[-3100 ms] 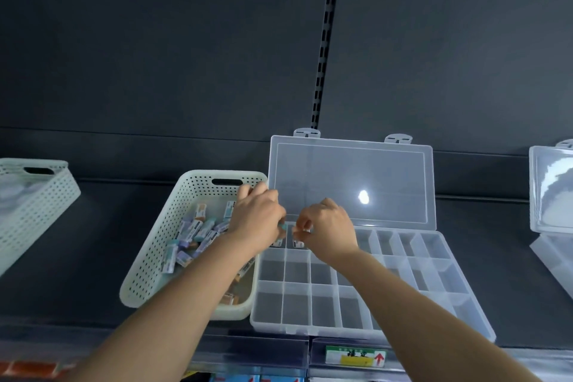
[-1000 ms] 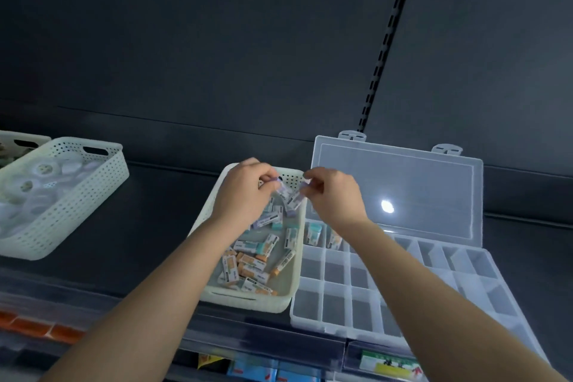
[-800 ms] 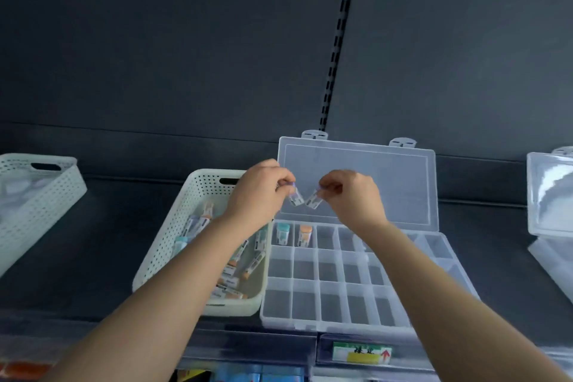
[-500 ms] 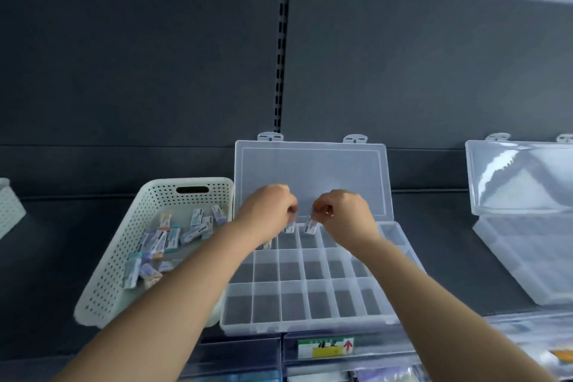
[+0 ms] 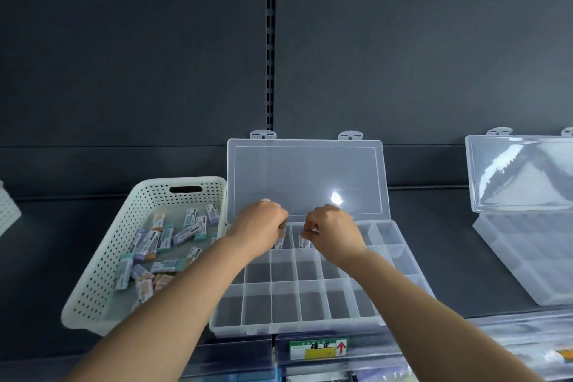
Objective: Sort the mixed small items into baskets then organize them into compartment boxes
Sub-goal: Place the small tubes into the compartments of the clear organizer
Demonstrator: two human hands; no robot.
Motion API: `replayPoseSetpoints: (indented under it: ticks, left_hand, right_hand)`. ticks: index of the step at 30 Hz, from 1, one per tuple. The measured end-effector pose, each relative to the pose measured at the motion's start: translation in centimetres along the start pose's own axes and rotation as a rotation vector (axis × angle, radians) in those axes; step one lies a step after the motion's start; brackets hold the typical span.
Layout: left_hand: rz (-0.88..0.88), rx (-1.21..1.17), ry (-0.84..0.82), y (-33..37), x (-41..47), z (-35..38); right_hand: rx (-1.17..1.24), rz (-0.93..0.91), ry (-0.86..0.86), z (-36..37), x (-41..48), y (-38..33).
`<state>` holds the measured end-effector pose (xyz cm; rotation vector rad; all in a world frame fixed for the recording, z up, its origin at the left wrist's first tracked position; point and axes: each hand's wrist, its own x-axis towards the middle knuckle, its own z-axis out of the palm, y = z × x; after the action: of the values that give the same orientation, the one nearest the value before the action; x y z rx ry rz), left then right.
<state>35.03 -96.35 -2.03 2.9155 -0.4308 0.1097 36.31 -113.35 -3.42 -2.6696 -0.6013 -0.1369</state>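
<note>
Dark grey back panels [image 5: 124,56] fill the upper frame, split at centre by a slotted metal upright [image 5: 270,40]. Below them runs a dark shelf [image 5: 46,257]. At centre on it sits a clear compartment box [image 5: 294,304], its lid [image 5: 307,177] standing open against the panels. A second clear box [image 5: 527,257] lies open at the right edge. Just beside the centre box, on the left, a white perforated basket [image 5: 102,273] holds a loose pile of small packets [image 5: 148,245]. Over the box's back row, the left hand [image 5: 259,228] pinches the left packet [image 5: 279,243] and the right hand [image 5: 333,232] pinches the right packet [image 5: 304,242], each lowered into neighbouring compartments. A yellow and green label [image 5: 317,348] marks the shelf edge, bottom centre.
</note>
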Motion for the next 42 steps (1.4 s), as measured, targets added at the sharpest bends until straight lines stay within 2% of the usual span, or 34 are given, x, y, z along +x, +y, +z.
replayPoseSetpoints:
  ticks: [21, 25, 28, 33, 37, 39, 42]
  left_hand:
    - [-0.028, -0.026, 0.106, -0.2, -1.9, -1.2]
    - [-0.101, -0.013, 0.176, -1.4, -3.4, -3.2]
    - [-0.219, 0.008, 0.161, -3.5, -5.5, -4.7]
    - [-0.433, -0.007, -0.069, -7.4, -10.0, -5.7]
    - [-0.523, -0.041, -0.314, -9.3, -12.9, -5.2]
    - [-0.534, -0.078, -0.359, -9.7, -14.0, -4.6]
    - [-0.538, -0.155, -0.339, -9.9, -14.8, -3.8]
  right_hand:
    - [0.032, -0.141, 0.073, -0.6, -0.5, -0.3]
    - [0.042, -0.201, 0.095, -1.1, 0.4, -2.3]
    - [0.052, -0.286, 0.090, -0.9, 1.1, -5.1]
    - [0.062, -0.455, -0.065, 0.8, 1.9, -11.4]
    - [-0.068, -0.550, -0.276, 2.8, 2.1, -15.4]
    - [-0.213, -0.569, -0.379, 3.8, 2.1, -16.8]
    - [-0.402, -0.591, -0.503, 5.1, 2.1, -18.1]
